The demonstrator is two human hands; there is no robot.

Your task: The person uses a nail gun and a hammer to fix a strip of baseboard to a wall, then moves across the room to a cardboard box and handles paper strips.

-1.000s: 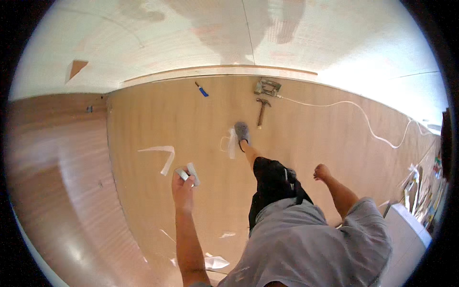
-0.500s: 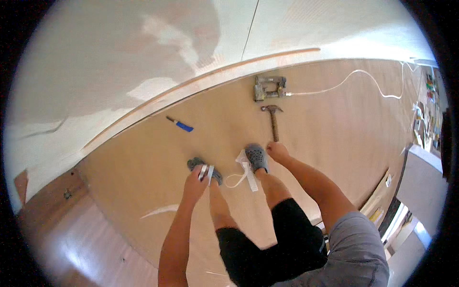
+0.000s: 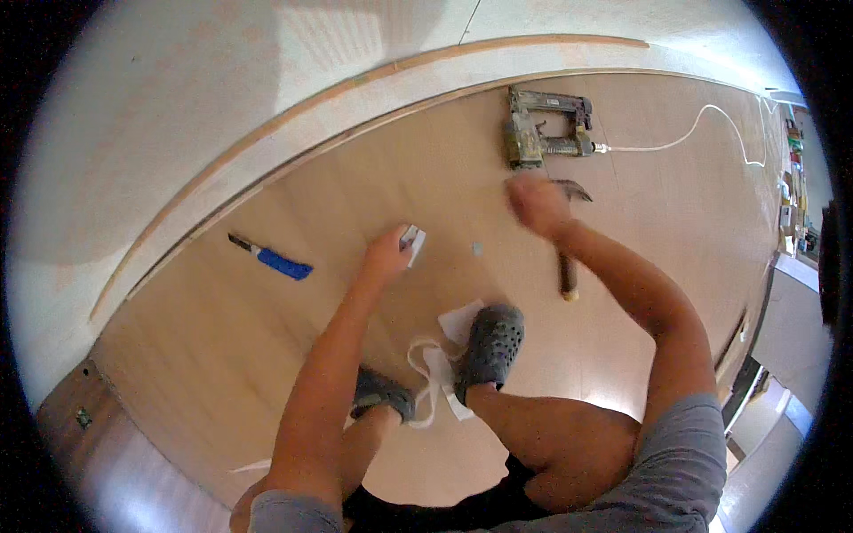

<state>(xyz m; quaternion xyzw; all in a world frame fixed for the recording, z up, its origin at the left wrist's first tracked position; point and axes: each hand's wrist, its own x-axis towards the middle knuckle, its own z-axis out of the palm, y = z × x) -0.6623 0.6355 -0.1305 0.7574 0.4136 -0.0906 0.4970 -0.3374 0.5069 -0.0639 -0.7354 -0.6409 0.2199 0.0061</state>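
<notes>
My left hand (image 3: 386, 252) is closed round a small white and silver strip-like piece (image 3: 414, 246), held above the wooden floor. My right hand (image 3: 536, 201), blurred by motion, is in front of the nose of the nail gun (image 3: 553, 124) and over part of the hammer. Its fingers are too smeared to read. The claw hammer (image 3: 569, 274) lies on the floor with its head and handle partly hidden by that hand. Between my hands is a small grey piece (image 3: 476, 249). A blue-handled utility knife (image 3: 283, 264) lies to the left of my left hand.
A white hose (image 3: 659, 147) runs right from the nail gun. White strips (image 3: 436, 377) lie between my grey clogs (image 3: 495, 345). Beyond the floor (image 3: 418, 160), a wall with a thin wooden strip (image 3: 391, 67) curves across the far side. Assorted items (image 3: 793, 178) stand at the far right.
I have crouched closer to the floor, so the tools look larger. My right hand has moved from the hammer's handle end towards the nail gun's nose. My left hand has moved forward.
</notes>
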